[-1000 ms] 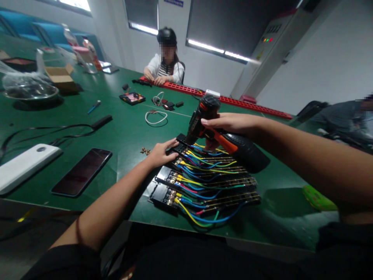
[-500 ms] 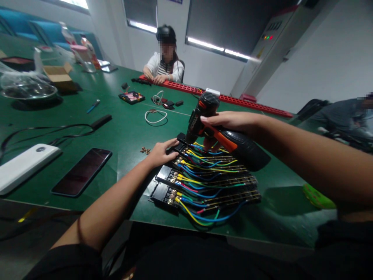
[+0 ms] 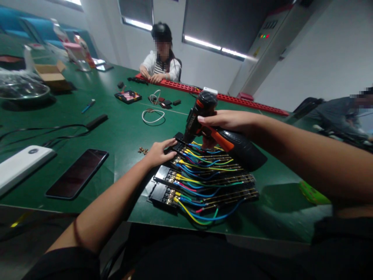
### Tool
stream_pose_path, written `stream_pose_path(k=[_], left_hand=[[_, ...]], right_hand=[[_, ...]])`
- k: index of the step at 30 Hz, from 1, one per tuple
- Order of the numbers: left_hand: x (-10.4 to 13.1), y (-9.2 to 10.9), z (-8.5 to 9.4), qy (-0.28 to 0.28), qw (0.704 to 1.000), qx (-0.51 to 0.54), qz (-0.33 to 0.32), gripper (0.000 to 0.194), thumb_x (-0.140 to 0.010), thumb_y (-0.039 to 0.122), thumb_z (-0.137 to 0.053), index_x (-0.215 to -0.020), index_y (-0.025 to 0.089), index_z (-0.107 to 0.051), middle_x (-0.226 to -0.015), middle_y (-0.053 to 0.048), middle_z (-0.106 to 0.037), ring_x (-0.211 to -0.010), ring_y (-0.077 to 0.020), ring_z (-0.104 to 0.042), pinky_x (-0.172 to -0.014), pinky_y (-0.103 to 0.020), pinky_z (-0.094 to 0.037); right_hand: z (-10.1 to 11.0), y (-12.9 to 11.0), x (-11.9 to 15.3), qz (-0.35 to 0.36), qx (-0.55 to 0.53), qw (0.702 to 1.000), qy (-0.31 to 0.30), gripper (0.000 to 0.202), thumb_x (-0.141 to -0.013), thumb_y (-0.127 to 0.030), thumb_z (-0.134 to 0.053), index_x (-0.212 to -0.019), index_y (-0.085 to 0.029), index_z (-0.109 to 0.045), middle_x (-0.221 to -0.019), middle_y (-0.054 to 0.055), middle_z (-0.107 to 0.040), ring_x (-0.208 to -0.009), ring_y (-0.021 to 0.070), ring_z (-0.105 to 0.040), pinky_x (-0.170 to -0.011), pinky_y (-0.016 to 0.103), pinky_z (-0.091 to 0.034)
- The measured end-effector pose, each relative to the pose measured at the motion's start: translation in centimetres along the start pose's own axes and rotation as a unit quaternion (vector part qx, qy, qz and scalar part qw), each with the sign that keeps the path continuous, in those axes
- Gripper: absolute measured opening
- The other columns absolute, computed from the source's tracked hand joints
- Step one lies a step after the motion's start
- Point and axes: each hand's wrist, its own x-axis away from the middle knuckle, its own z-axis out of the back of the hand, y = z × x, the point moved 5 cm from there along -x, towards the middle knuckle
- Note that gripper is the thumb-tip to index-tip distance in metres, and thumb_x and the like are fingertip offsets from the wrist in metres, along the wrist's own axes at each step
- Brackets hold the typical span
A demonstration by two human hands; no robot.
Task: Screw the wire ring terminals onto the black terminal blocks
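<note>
My right hand [image 3: 224,123] is wrapped around the handle of a black and orange cordless drill [image 3: 204,103]. The drill points down, its tip at the far end of a row of black terminal blocks [image 3: 163,173]; the exact contact is hidden. My left hand [image 3: 159,153] grips one of the far black blocks, thumb and index finger on either side. Yellow, blue, green and red wires [image 3: 198,182] run from the brass screws of the blocks to black strips on the right. A small heap of brass screws [image 3: 143,150] lies just left of my left hand.
On the left lie a phone [image 3: 77,174], a white power bank [image 3: 23,167] and a black cable [image 3: 97,121]. A white cable loop [image 3: 153,116] lies beyond the blocks. Across the green table [image 3: 122,132], a person [image 3: 161,58] works at a long red rail [image 3: 250,103].
The whole view has shifted slightly, so most things appear a little further left. My hands and the drill keep nearly the same place over the blocks.
</note>
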Motion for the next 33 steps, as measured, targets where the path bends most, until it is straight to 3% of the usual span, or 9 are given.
stream_pose_path(k=[10, 19, 23, 27, 33], left_hand=[[0.0, 0.2, 0.1, -0.003, 1.0, -0.013, 0.001, 0.074, -0.083, 0.051, -0.064, -0.145, 0.013, -0.054, -0.133, -0.013, -0.067, -0.126, -0.0307, -0.063, -0.114, -0.047, -0.046], [-0.3, 1.3, -0.1, -0.045, 0.992, -0.074, -0.091, 0.038, -0.094, 0.04, -0.052, -0.121, 0.024, -0.074, -0.138, -0.009, -0.062, -0.13, -0.027, -0.058, -0.114, -0.047, -0.045], [-0.4, 1.7, -0.3, -0.071, 0.984, -0.123, -0.106, 0.038, -0.096, 0.032, -0.047, -0.124, 0.027, -0.073, -0.137, -0.01, -0.056, -0.131, -0.0277, -0.053, -0.115, -0.049, -0.042], [-0.5, 2.0, -0.4, -0.081, 0.978, -0.149, -0.118, 0.039, -0.097, 0.029, -0.045, -0.126, 0.027, -0.071, -0.136, -0.011, -0.053, -0.13, -0.0284, -0.051, -0.115, -0.05, -0.041], [-0.4, 1.9, -0.4, -0.084, 0.98, -0.141, -0.116, 0.039, -0.098, 0.029, -0.043, -0.126, 0.025, -0.07, -0.136, -0.011, -0.051, -0.13, -0.028, -0.05, -0.115, -0.049, -0.04]], right_hand=[[0.4, 0.5, 0.0, -0.035, -0.001, 0.999, 0.021, 0.037, -0.096, -0.049, -0.057, -0.099, -0.013, -0.065, -0.076, 0.008, -0.071, -0.068, 0.0191, -0.072, -0.07, 0.032, -0.064], [-0.2, 0.0, 0.7, -0.049, -0.021, 0.998, 0.026, 0.036, -0.099, -0.044, -0.053, -0.115, -0.014, -0.064, -0.089, 0.011, -0.074, -0.065, 0.0174, -0.07, -0.063, 0.03, -0.064], [0.1, 0.1, 0.9, -0.052, -0.027, 0.997, 0.057, 0.037, -0.099, -0.046, -0.053, -0.116, -0.014, -0.064, -0.083, 0.01, -0.073, -0.061, 0.0162, -0.068, -0.06, 0.028, -0.063], [0.1, -0.1, 1.1, -0.056, -0.019, 0.997, 0.05, 0.038, -0.099, -0.046, -0.053, -0.118, -0.015, -0.063, -0.084, 0.009, -0.073, -0.059, 0.0158, -0.067, -0.057, 0.028, -0.062], [0.0, -0.6, 1.7, -0.038, -0.015, 0.998, 0.053, 0.037, -0.098, -0.044, -0.055, -0.118, -0.014, -0.063, -0.09, 0.01, -0.073, -0.061, 0.0159, -0.068, -0.063, 0.031, -0.064]])
